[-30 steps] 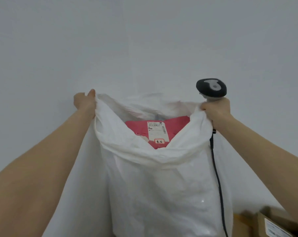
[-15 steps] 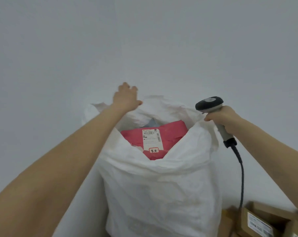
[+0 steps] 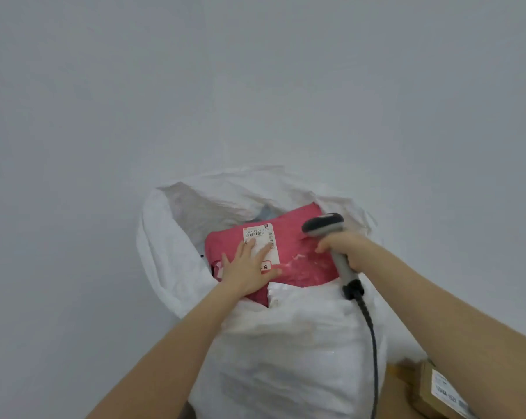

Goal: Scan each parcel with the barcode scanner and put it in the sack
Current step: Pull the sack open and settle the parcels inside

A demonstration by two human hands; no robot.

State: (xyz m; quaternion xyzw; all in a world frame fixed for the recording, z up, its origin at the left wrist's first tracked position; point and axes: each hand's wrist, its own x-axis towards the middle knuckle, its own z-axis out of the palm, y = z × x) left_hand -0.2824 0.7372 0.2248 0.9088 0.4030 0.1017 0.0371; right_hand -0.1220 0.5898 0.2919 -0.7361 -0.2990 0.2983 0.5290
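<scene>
A white woven sack (image 3: 286, 343) stands open in the middle of the view. On top inside it lies a pink parcel (image 3: 298, 243) with a white barcode label (image 3: 260, 234). My left hand (image 3: 249, 267) presses flat on the parcel, fingers spread over the label's lower part. My right hand (image 3: 346, 249) grips the handle of the grey barcode scanner (image 3: 323, 226), whose head hovers just above the parcel's right side. The scanner's black cable (image 3: 370, 343) runs down over the sack's front.
Brown cardboard parcels (image 3: 443, 388) with labels lie at the bottom right beside the sack. A plain pale wall (image 3: 255, 86) fills the background behind the sack. A grey item (image 3: 266, 211) peeks out behind the pink parcel.
Both hands let go of the sack's rim. My left hand came down onto the pink parcel, and my right hand lowered the scanner into the sack's mouth. The view tilted downward.
</scene>
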